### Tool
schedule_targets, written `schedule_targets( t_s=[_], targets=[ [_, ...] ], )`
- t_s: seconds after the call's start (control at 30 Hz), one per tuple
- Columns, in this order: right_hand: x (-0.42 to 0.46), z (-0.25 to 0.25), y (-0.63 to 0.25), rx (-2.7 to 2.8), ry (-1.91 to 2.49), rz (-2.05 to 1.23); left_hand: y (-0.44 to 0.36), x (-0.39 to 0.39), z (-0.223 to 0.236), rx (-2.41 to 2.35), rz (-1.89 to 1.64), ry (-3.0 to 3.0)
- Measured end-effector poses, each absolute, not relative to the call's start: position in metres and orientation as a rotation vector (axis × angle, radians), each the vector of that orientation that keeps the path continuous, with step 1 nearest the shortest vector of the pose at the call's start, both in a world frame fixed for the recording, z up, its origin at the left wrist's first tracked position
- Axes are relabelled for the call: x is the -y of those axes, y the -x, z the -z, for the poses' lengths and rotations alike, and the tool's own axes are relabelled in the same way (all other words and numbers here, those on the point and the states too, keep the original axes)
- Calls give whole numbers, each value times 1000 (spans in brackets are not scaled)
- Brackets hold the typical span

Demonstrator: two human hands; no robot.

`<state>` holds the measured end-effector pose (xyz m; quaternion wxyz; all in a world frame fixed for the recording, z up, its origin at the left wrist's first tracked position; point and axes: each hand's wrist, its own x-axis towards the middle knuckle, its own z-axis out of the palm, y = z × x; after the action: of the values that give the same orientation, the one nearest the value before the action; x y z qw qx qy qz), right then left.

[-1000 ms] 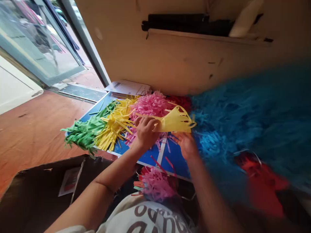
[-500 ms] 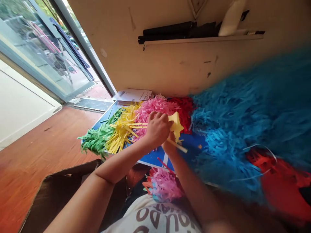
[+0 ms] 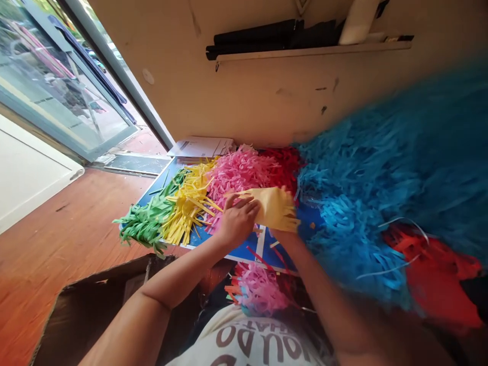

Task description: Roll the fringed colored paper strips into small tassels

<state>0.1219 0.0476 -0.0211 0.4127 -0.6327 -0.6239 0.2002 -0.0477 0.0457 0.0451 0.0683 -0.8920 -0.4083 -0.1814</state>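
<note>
A piece of yellow paper with fringed ends [image 3: 275,207] is held up over the table, spread between my two hands. My left hand [image 3: 239,217] grips its left edge, fingers bent over the paper. My right hand [image 3: 285,237] is under its right side, with most fingers hidden behind the paper. Just beyond lie pink paper strips [image 3: 242,168], and to the left are yellow strips [image 3: 186,206] and green strips [image 3: 147,218]. A multicoloured bunch of paper strips [image 3: 263,290] rests by my lap.
The blue table [image 3: 231,248] stands against the wall. Dark red strips [image 3: 285,165] lie behind the hands, and a big mass of blue strips [image 3: 354,203] fills the right. Papers [image 3: 202,147] sit at the back left. A cardboard box [image 3: 91,305] is at lower left.
The yellow paper, crumpled in my right hand earlier, now lies spread out between both hands. My left hand has moved slightly left and down, and the yellow strips beneath it no longer stretch from it.
</note>
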Motion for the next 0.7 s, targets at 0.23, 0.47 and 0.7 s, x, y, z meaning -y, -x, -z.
schedule_targets(
  t_s=[0.23, 0.47, 0.7],
  targets=[
    [52, 12, -314, 1606, 1990, -300, -12, -35, 26, 1002, 211, 3055],
    [101, 7, -267, 1716, 1916, 176, -41, -27, 49, 1066, 149, 3172],
    [34, 64, -218, 2054, 1672, -471, -5, -33, 35, 1144, 125, 3187]
  ],
)
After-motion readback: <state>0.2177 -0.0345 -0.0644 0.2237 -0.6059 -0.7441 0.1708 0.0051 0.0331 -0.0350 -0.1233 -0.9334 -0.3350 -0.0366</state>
